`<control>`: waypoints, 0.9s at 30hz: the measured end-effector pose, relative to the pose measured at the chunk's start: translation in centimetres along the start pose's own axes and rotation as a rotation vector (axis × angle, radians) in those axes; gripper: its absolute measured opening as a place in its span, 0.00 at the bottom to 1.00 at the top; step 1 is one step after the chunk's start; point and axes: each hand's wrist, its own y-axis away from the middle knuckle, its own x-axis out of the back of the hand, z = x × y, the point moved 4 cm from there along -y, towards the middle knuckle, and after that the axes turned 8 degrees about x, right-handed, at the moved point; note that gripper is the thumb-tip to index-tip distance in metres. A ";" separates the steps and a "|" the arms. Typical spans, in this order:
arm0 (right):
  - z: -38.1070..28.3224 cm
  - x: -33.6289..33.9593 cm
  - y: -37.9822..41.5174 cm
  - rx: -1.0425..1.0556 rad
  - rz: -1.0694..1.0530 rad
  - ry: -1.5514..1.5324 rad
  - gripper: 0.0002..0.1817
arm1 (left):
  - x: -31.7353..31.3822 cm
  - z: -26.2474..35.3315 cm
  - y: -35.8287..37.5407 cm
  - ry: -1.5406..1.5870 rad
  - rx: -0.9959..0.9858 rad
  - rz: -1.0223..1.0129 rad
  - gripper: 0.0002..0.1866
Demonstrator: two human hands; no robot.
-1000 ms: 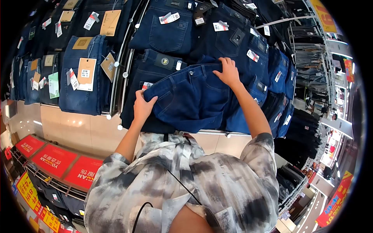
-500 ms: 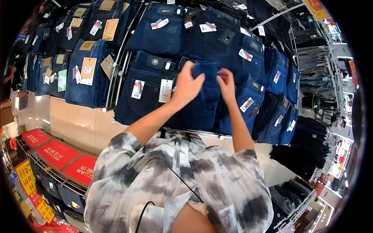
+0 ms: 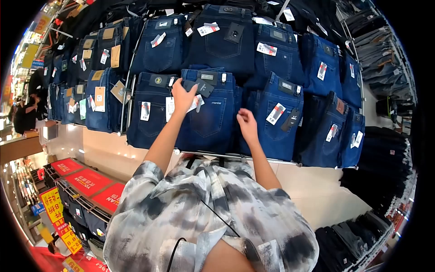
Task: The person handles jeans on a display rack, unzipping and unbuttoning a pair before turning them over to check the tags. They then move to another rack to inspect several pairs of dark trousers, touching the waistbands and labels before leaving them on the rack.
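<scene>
Folded dark blue jeans (image 3: pixel 213 129) lie at the front of the display, back pocket facing up, with a leather-look waistband patch. My left hand (image 3: pixel 182 99) rests at their upper left, thumb and fingers apart, touching a dark hang tag (image 3: pixel 205 89). A white price tag (image 3: pixel 197 103) lies partly beside that hand. To the right, my right hand (image 3: pixel 247 124) hovers by the jeans' right edge, fingers loosely curled and nothing seen in them. It is nearest another folded pair of jeans (image 3: pixel 283 133) with a white and red price tag (image 3: pixel 276 113).
More folded jeans (image 3: pixel 158 52) fill the rows behind and to both sides. A metal rail (image 3: pixel 272 160) runs along the front edge. Red signs (image 3: pixel 86 181) top a lower rack at left. Hanging trousers (image 3: pixel 380 167) line the right. A person (image 3: pixel 29 113) is at far left.
The jeans between my hands now lie flat with the pocket, patch and tags showing. My left hand has moved left and down, and my right hand has come down away from the fabric.
</scene>
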 end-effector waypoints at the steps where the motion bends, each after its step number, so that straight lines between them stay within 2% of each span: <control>1: -1.5 -0.5 -1.6 0.042 -0.014 -0.017 0.20 | -0.5 -2.5 -1.1 0.063 0.121 -0.069 0.42; 2: -2.4 -1.3 -3.3 0.052 -0.021 -0.034 0.21 | -0.7 -3.9 -1.9 0.123 0.220 -0.145 0.48; 3: -3.0 -2.3 -5.1 0.065 -0.029 -0.048 0.22 | -0.8 -4.5 -2.4 0.205 0.280 -0.197 0.48; 5: -3.0 -4.2 -8.1 -0.027 -0.048 -0.066 0.25 | -0.5 -3.8 -3.3 0.154 0.347 -0.309 0.47; 6: -2.8 -4.9 -9.1 -0.074 -0.057 -0.073 0.26 | 0.5 -1.3 -2.8 0.121 0.353 -0.358 0.46; 7: -2.9 -5.3 -9.9 -0.035 -0.084 -0.028 0.27 | 0.7 -0.6 -2.8 0.083 0.337 -0.426 0.44; 9: -3.0 -6.4 -11.2 0.042 -0.137 0.062 0.29 | -0.6 -1.6 -3.4 0.015 0.282 -0.454 0.40; 10: -2.8 -6.9 -11.5 0.024 -0.181 0.023 0.30 | 0.3 0.7 -2.8 0.108 0.282 -0.544 0.33; 13: -2.8 -7.2 -11.4 -0.051 -0.162 -0.094 0.29 | 1.3 3.0 -2.0 0.333 0.425 -0.618 0.26; 15: -1.4 -7.2 -11.9 -0.211 -0.087 -0.292 0.26 | 1.7 3.8 -1.1 0.581 0.514 -0.694 0.26; 17: -4.0 -6.3 -11.7 -0.358 -0.179 -0.496 0.26 | 0.2 -0.7 -1.6 0.635 0.654 -0.570 0.27; 20: -7.7 -4.8 -11.0 -0.293 -0.314 -0.430 0.24 | 2.4 2.3 -0.5 0.886 0.746 -0.698 0.27; 21: -8.4 -4.5 -11.0 -0.263 -0.326 -0.460 0.21 | 2.8 2.8 -0.3 0.951 0.764 -0.758 0.27; 24: -10.1 -4.2 -11.5 -0.123 -0.253 -0.546 0.14 | 1.7 3.0 -2.0 0.931 0.699 -0.740 0.30; 25: -9.9 -4.3 -12.0 -0.145 -0.174 -0.515 0.14 | 1.6 4.8 -2.0 0.922 0.680 -0.729 0.30; 26: -9.1 -4.4 -13.0 -0.097 -0.123 -0.364 0.16 | 1.9 6.5 -2.2 0.791 0.601 -0.623 0.33; 27: -7.6 -4.5 -14.1 -0.051 -0.072 -0.213 0.18 | -0.1 3.6 -3.9 0.632 0.465 -0.592 0.34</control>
